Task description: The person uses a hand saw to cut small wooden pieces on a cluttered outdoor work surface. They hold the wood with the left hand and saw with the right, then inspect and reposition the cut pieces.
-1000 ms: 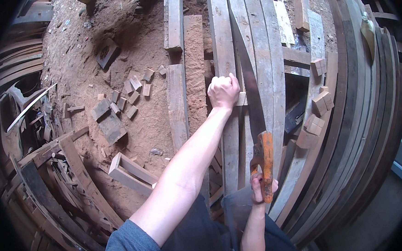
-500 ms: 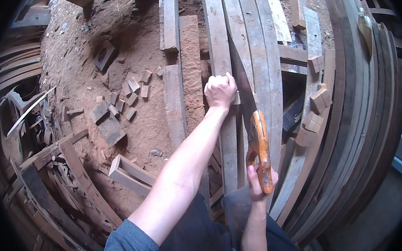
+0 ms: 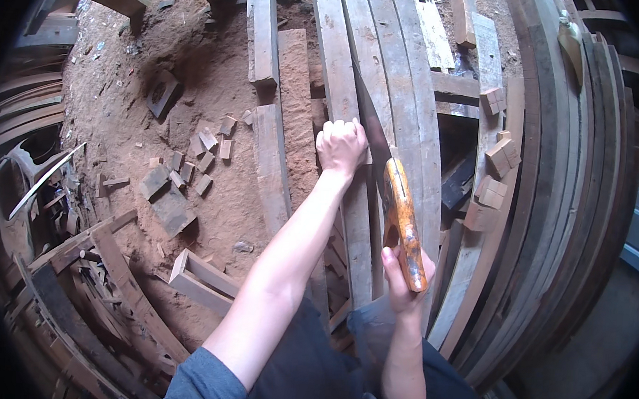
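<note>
My right hand is closed around the worn orange-brown wooden handle of a handsaw. Its dark blade runs away from me along the right side of a long grey plank, narrowing toward the far end. The teeth and the line of contact with the wood are hard to make out. My left hand presses on that plank just left of the blade, its fingers curled in a fist over the wood. A pale bit of wood peeks out beside its wrist. What lies under the fingers is hidden.
More long planks lie alongside to the right. Small cut blocks sit on a board further right, before a stack of long timbers. Wood offcuts lie scattered on sawdust at left, near a small wooden frame.
The saw has slid forward, away from me, with my right hand on its handle. My left hand keeps its place on the plank, and the whole view has shifted slightly.
</note>
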Demonstrator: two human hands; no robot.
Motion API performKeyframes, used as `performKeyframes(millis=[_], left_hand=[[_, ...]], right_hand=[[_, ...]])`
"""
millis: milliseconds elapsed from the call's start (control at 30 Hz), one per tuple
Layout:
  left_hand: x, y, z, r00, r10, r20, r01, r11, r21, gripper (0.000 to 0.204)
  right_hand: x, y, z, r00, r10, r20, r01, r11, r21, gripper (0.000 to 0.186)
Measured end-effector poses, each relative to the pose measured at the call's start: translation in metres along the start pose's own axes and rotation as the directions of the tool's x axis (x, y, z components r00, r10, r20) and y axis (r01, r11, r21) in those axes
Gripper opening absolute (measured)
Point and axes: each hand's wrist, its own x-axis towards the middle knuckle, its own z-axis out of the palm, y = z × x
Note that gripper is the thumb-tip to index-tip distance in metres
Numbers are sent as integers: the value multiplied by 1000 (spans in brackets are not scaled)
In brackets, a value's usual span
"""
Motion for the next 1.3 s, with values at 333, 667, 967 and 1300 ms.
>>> performKeyframes(millis=[333,667,967,1300], left_hand=[[-4,-4,9,999,4,-34,-5,1000,-18,21],[-6,-4,3,999,-29,20,30,999,-34,20],[-6,-2,1,993,-72,89,72,997,-5,23],[-16,-5,10,1000,7,-14,-8,999,-48,19]], right_hand=[[-41,-21,-28,1000,-9,-2,9,997,-80,14],[-38,-11,-36,1000,19,-18,-19,999,-33,15],[-37,-20,-25,996,-63,66,71,990,-124,11],[-70,-39,-44,996,-65,58,73,985,-153,10]])
